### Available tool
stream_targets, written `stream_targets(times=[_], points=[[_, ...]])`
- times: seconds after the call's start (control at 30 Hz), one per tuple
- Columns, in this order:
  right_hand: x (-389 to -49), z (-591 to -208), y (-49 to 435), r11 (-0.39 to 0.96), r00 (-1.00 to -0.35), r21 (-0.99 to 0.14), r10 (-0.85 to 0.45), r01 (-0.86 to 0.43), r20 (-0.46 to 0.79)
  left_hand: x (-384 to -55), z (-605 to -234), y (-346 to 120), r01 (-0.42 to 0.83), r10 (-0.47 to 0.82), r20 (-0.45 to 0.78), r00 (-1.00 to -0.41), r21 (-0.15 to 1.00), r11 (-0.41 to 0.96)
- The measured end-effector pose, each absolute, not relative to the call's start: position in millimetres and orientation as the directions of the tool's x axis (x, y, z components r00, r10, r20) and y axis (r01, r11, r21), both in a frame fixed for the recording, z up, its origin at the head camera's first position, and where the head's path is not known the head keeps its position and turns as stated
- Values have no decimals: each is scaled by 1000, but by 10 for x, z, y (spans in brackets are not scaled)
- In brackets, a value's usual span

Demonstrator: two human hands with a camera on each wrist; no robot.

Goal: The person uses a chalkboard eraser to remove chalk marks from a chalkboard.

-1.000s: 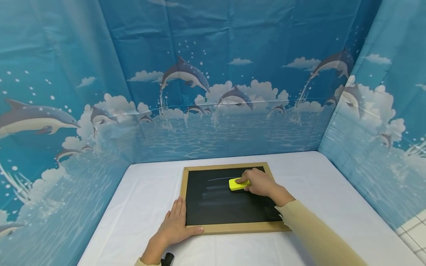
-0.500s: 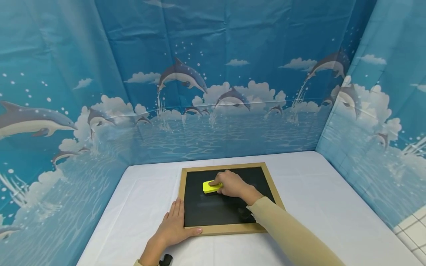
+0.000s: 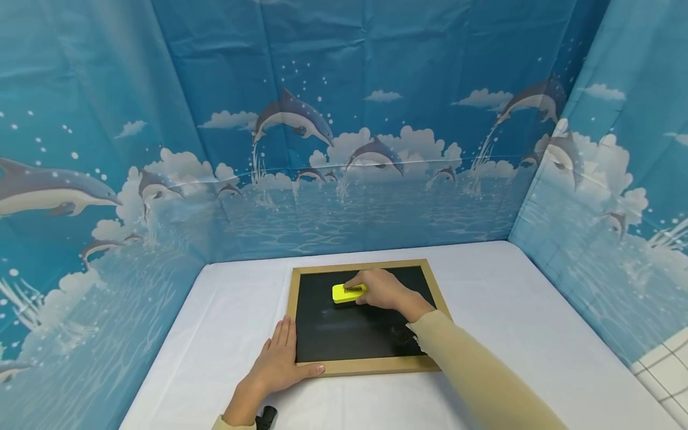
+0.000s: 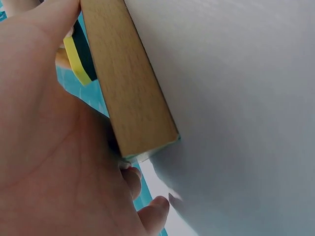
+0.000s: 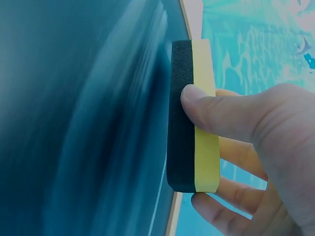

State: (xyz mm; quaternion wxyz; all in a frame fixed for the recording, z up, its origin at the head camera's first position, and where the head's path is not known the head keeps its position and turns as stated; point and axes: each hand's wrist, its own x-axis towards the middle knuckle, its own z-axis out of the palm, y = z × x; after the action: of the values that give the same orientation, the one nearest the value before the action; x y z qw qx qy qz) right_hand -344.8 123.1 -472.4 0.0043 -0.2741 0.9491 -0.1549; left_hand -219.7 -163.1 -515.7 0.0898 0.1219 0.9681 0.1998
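Note:
My right hand point(image 3: 383, 291) grips a yellow chalkboard eraser point(image 3: 340, 293) with a dark felt pad, over the upper middle of a small wood-framed chalkboard point(image 3: 344, 340). In the right wrist view the thumb lies across the side of the eraser point(image 5: 182, 147), with fingers on its yellow back; the felt faces the board, close to it. Pale chalk smears streak the board there. My left hand point(image 3: 276, 361) rests at the board's near left corner, fingers extended along the left edge and thumb on the front edge. The left wrist view shows the wooden frame point(image 4: 128, 88) beside the palm.
The board lies on a white-covered table point(image 3: 215, 334). Blue curtains point(image 3: 344, 221) printed with dolphins enclose the back and sides. A small black object point(image 3: 266, 416) shows by the left wrist. White tiles point(image 3: 666, 370) appear at the far right.
The right hand has swept the eraser leftward across the board, then slightly back right and away from me. The white chalk strokes there have faded to faint smears. My left hand stays put.

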Motion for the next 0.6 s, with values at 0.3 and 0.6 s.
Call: stream_targets(times=[0.3,0.6], points=[[-3448,-4713,1651,839,-881,-280,-469,-466,61,-2185,-5174,-1628,208,281,-108,-954,438,875],[-3459,-4689,2303,872,-919,-304,-392,-385,39,-2184,-5141,-1638,209,284,-121,-951,426,880]])
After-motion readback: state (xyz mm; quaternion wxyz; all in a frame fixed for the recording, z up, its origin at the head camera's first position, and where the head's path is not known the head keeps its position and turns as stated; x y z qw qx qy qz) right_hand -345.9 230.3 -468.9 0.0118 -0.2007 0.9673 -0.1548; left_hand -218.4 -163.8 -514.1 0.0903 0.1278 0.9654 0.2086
